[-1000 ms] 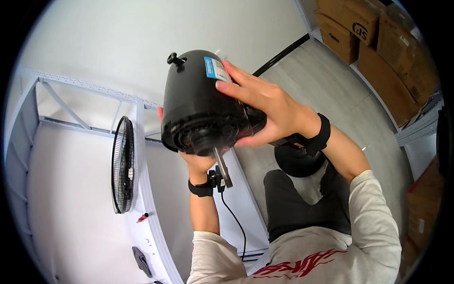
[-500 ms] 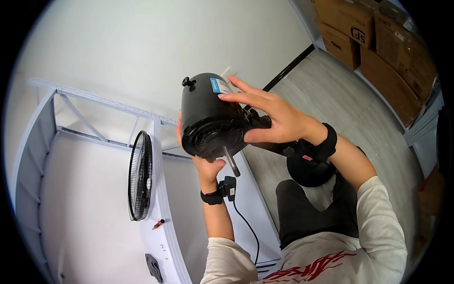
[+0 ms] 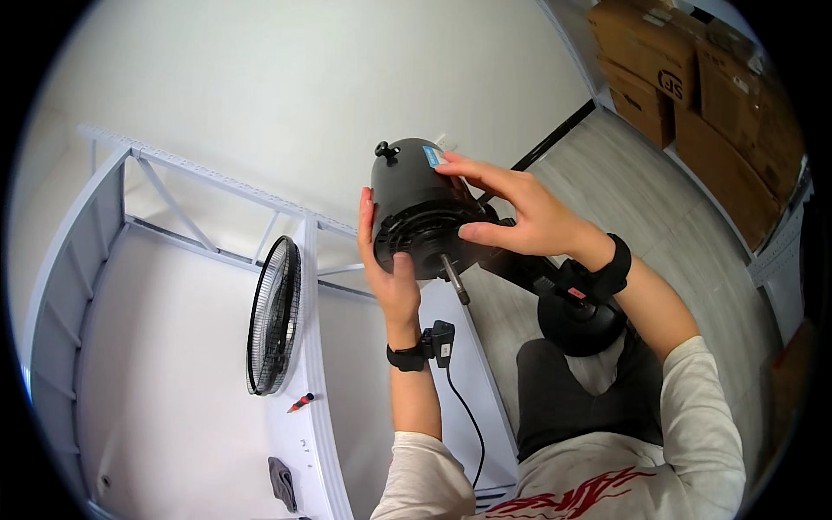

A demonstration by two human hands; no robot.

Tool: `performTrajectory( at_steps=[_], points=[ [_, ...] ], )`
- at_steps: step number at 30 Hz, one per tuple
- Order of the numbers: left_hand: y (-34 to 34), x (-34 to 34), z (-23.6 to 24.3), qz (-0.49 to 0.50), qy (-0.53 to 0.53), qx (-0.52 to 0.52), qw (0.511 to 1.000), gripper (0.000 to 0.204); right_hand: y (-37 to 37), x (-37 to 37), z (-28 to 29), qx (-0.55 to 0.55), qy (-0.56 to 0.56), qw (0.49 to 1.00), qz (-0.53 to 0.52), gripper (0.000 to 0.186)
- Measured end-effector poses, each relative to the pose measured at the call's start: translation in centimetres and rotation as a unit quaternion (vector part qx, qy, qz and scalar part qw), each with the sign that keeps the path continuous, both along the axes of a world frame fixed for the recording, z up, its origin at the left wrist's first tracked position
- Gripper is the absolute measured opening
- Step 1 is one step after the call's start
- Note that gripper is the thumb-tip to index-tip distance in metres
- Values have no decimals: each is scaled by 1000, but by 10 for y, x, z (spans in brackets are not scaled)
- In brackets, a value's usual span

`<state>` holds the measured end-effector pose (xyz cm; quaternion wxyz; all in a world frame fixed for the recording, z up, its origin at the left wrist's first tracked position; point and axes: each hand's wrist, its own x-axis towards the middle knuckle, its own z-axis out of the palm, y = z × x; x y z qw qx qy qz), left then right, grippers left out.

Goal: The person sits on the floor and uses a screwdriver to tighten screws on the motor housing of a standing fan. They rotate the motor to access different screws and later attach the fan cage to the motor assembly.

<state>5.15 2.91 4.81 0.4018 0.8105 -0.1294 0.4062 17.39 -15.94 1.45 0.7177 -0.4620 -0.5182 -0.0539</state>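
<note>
A black fan motor housing [image 3: 406,186] is tilted between my two hands, its ribbed front facing down toward me. The bare metal shaft [image 3: 454,279] sticks out of that front. My left hand [image 3: 392,282] cups the left side, thumb on the ribbed front and fingers along the shell. My right hand [image 3: 533,212] grips the other side, fingers over the top beside a blue-and-white label [image 3: 434,156] and thumb by the front rim. A black knob [image 3: 382,151] stands on the housing's rear. The round black fan base [image 3: 579,326] is on the floor by my legs.
On the white shelf at left a black fan grille [image 3: 276,316] stands on edge. Near it lie a red-and-black pen-like tool [image 3: 301,403] and a grey cloth [image 3: 282,484]. Cardboard boxes [image 3: 728,139] fill a rack at upper right. A cable [image 3: 472,416] hangs from my left wrist device.
The housing has shifted right in view and turned slightly in my hands. My left thumb has come up onto its ribbed front. The whole view has shifted a little.
</note>
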Motion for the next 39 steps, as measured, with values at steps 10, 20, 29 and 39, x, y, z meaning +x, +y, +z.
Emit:
performTrajectory(
  at_steps=[10,20,29,39],
  points=[
    [-8,3,4,0,-31,-77,997,64,15,-16,28,-11,62,996,-60,39],
    [-11,3,7,8,-30,-54,998,65,15,-17,23,-6,70,996,-50,38],
    [10,-42,-17,-8,18,-172,985,75,-34,8,-26,-7,210,977,-45,40],
    [-27,-93,-67,-71,112,-349,928,58,-27,-122,-59,85,-320,914,-236,33]
  ],
)
